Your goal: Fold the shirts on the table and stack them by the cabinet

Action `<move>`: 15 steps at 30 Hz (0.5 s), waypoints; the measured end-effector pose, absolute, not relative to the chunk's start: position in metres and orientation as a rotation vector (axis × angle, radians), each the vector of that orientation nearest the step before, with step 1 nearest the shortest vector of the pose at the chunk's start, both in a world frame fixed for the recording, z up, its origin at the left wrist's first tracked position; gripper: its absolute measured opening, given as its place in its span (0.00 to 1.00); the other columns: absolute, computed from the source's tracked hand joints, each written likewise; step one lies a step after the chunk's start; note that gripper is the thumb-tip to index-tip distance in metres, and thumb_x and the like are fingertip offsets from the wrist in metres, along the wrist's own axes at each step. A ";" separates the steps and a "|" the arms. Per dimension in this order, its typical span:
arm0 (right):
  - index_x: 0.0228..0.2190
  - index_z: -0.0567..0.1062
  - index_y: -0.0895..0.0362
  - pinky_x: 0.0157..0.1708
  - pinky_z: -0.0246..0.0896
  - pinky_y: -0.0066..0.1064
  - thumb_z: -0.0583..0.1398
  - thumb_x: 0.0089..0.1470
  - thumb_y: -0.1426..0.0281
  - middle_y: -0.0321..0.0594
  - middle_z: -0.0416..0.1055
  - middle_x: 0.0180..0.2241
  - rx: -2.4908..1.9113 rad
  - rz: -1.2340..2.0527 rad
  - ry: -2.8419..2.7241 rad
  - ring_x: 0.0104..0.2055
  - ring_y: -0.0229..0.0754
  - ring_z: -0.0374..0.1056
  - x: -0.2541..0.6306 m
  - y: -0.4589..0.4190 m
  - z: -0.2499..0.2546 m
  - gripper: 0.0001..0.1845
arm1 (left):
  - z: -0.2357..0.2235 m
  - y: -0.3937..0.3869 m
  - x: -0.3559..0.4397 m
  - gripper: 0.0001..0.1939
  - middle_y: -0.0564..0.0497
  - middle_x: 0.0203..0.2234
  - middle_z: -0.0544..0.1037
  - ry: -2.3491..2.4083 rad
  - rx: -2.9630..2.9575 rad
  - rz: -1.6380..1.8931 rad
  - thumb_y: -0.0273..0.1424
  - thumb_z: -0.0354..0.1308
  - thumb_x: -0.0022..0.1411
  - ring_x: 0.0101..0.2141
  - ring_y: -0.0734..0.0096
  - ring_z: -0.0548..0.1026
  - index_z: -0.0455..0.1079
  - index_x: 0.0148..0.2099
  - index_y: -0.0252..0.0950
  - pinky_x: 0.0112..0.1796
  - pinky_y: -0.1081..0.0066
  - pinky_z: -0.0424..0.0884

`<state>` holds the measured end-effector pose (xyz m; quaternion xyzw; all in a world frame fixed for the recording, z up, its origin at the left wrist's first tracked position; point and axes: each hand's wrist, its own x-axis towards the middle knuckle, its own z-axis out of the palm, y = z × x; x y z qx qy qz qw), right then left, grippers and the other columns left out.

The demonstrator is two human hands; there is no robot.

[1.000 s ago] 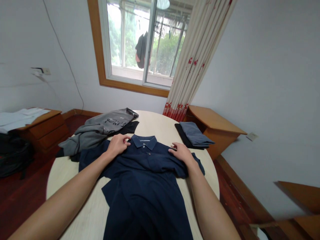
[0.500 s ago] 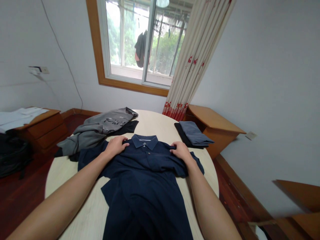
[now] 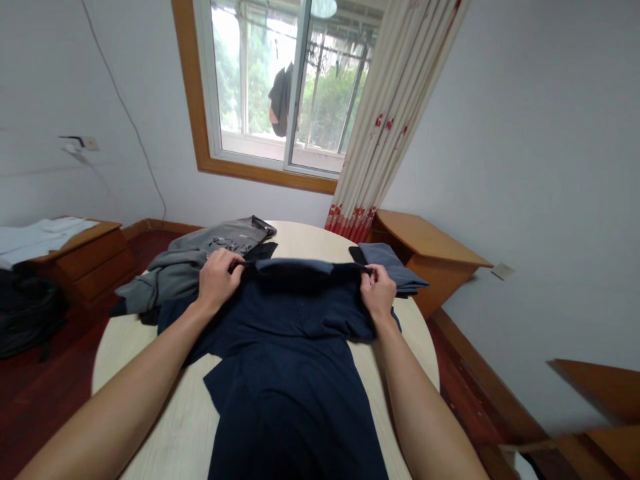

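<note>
A navy polo shirt [image 3: 295,373] lies front up on a round pale wooden table [image 3: 165,427]. My left hand [image 3: 217,277] pinches its left shoulder and my right hand [image 3: 379,291] pinches its right shoulder. Both hands hold the shoulder line lifted off the table, so the collar end stands raised between them. The lower half of the shirt still rests flat, reaching to the near edge of the view.
A grey garment [image 3: 200,257] lies heaped at the table's far left over a black one. Folded grey-blue and black clothes [image 3: 390,267] sit at the far right edge. Wooden cabinets [image 3: 425,253] stand by the curtain and at the left wall [image 3: 75,253].
Both hands were resting flat on the shirt's shoulders beside the collar. They have since closed on the fabric and lifted the shoulder line up off the table.
</note>
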<state>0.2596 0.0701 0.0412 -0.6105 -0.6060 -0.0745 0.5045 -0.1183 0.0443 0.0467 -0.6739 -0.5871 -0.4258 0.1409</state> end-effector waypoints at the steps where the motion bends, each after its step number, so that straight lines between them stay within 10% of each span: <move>1: 0.37 0.77 0.56 0.30 0.56 0.31 0.56 0.54 0.64 0.34 0.66 0.20 -1.494 -0.144 -1.439 0.23 0.42 0.63 0.260 0.070 0.040 0.14 | 0.045 0.045 -0.118 0.07 0.48 0.31 0.76 -1.736 -1.968 -1.239 0.32 0.55 0.61 0.36 0.61 0.74 0.74 0.37 0.38 0.38 0.67 0.67; 7: 0.37 0.79 0.58 0.30 0.59 0.32 0.55 0.53 0.59 0.36 0.68 0.20 -1.469 0.097 -1.337 0.24 0.43 0.64 0.262 0.075 0.032 0.19 | 0.033 0.047 -0.106 0.10 0.54 0.20 0.74 -2.020 -2.067 -1.299 0.39 0.56 0.59 0.25 0.65 0.74 0.74 0.37 0.40 0.29 0.70 0.64; 15: 0.47 0.75 0.63 0.22 0.58 0.29 0.55 0.57 0.50 0.35 0.68 0.19 -1.154 0.325 -1.046 0.18 0.38 0.62 0.247 0.048 0.063 0.31 | 0.067 0.011 -0.079 0.25 0.51 0.21 0.79 -2.049 -2.134 -2.395 0.52 0.61 0.52 0.23 0.64 0.78 0.67 0.40 0.36 0.30 0.65 0.76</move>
